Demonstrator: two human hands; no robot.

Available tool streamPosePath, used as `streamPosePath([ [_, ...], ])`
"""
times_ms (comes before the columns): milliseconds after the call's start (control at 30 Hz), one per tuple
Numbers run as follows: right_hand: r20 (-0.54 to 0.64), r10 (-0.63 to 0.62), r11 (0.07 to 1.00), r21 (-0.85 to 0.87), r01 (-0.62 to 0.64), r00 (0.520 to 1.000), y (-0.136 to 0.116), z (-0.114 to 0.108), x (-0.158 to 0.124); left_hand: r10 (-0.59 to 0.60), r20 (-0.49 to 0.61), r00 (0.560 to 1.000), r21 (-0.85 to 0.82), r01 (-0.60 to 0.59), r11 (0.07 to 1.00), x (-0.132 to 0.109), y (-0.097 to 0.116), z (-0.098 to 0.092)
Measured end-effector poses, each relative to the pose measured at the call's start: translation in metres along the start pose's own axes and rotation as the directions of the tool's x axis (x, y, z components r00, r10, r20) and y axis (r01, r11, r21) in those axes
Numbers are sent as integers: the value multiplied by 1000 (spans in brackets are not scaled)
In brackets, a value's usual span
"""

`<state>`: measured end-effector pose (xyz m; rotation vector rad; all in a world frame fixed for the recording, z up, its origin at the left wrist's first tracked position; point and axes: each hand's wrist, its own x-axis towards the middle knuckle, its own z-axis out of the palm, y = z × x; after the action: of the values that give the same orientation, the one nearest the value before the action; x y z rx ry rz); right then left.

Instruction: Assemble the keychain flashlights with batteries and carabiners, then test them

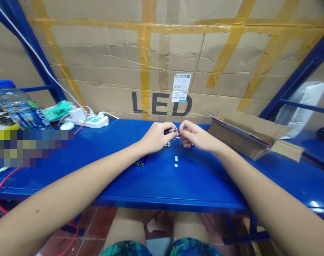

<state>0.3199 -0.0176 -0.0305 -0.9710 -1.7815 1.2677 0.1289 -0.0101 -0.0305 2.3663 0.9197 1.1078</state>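
My left hand (156, 137) is closed around a small dark purple tube (167, 131) with a clear, shiny end. Fingertips of my right hand (194, 136) are pinched together at that end; what they hold is too small to make out. A blue-purple piece (191, 146) shows just under my right hand. Small silvery pieces (167, 144) lie beside my left hand on the blue table (162, 185). Several dark tubes with metal ends (141, 163) lie partly hidden by my left forearm. Small white discs (176, 165) rest between my forearms.
An open cardboard box (239, 137) stands to the right. On the left are a white power strip (94, 121) with plugs, a red cable (1, 186) and a plastic bottle (20, 106). Large cardboard marked LED (105, 71) walls off the back, between blue metal posts.
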Motion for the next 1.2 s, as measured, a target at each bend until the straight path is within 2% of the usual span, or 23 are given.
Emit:
streamPosePath([
  [200,-81,-137,942,-320,104,987,4,-1,2,-22,-7,1000,22,22,1000,1,-4,2],
  [300,-111,-145,928,-361,96,983,3,-1,3,8,0,1000,62,-8,998,1,-6,3],
  [567,-256,-89,994,-80,71,963,-9,4,2,115,-1,993,196,-113,974,-1,-10,3],
  [667,-227,12,993,118,15,974,-12,7,1,153,-38,988,220,-141,965,-1,-9,1],
  [767,-151,105,942,332,-49,983,-12,8,1,226,21,974,235,-225,946,-1,-10,-1],
  [833,-70,140,910,403,-100,988,-12,6,0,256,58,965,238,-263,935,0,-12,-1],
  [933,-13,132,925,361,-118,991,-9,1,0,261,56,964,253,-266,930,0,-15,0],
  [1067,-41,27,974,227,-17,999,-6,-4,0,208,-10,978,243,-200,949,1,-15,-2],
  [1200,-91,-22,976,215,42,996,-4,-2,1,130,-59,990,185,-117,976,1,-13,-3],
])
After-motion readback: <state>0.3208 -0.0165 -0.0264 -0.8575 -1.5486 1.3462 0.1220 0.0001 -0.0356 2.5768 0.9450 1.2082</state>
